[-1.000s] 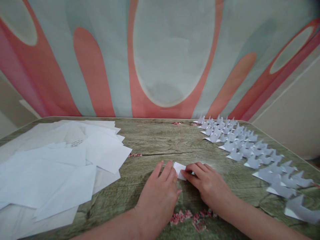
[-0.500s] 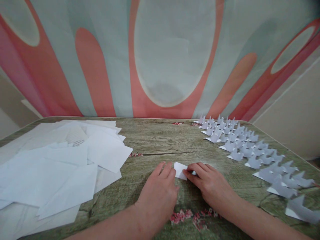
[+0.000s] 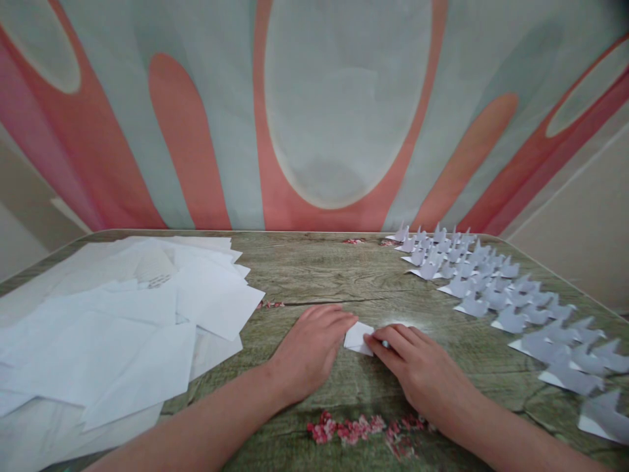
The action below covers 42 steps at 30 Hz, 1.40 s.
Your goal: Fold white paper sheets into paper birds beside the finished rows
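Note:
A small folded white paper piece [image 3: 357, 337] lies flat on the wood-grain table [image 3: 324, 272], between my two hands. My left hand [image 3: 310, 347] rests palm down just left of it, fingers together and stretched, fingertips touching its left edge. My right hand [image 3: 413, 370] presses down on its right part with curled fingers, which hide that side of the paper.
A loose pile of white paper sheets [image 3: 113, 321] covers the table's left side. Several folded paper figures [image 3: 496, 295] stand in rows along the right side, out to the table's right edge. A patterned curtain hangs behind the table. Pink flower prints [image 3: 363, 429] mark the near edge.
My left hand has slid up and flattened beside the paper, forearm swinging left. The view has shifted a little, so the paper and figures sit slightly further right. My right hand still presses the paper.

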### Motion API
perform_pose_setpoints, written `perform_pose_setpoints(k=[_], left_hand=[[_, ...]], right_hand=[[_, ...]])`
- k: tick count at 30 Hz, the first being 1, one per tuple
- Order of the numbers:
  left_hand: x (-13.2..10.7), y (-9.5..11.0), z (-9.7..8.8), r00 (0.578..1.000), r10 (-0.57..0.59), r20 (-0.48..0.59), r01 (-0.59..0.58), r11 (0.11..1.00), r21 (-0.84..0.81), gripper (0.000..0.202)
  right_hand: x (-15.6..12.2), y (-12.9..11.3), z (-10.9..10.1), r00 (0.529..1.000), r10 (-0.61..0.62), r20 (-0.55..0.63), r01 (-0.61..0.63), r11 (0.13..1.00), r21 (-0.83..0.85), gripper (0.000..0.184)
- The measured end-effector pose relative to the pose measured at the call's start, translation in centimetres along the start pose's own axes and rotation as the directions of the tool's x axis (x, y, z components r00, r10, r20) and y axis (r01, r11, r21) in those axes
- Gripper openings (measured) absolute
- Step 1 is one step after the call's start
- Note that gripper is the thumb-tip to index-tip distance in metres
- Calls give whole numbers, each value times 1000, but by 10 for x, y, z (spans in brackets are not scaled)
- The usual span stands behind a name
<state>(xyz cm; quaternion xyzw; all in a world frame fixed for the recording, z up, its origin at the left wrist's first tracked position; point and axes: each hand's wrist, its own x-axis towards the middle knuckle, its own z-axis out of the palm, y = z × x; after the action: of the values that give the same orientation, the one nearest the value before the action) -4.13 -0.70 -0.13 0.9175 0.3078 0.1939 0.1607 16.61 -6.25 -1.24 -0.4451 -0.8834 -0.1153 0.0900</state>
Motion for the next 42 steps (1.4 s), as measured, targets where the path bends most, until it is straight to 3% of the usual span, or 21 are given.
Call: perform_pose_setpoints(k=[17,27,32,37,42], left_hand=[[1,4,-4,998,52,-39,-53,998,-32,29],[0,0,-5,997,81,-13,-81,997,-15,17],[0,2,-5,996,91,-21,-91,996,12,13],[0,4,-6,986,166,2,-166,986,-5,13],[1,4,-4,973,227,33,-226,974,-16,15]], right_hand=[[-5,-4,3,999,37,-3,-37,999,20,29],[2,-5,-5,997,67,-24,-63,988,142,27],[6,-6,-14,991,132,-12,-122,948,293,25],[5,-1,-3,979,194,-57,-152,892,426,22],[5,2,3,978,200,-63,-151,878,454,25]])
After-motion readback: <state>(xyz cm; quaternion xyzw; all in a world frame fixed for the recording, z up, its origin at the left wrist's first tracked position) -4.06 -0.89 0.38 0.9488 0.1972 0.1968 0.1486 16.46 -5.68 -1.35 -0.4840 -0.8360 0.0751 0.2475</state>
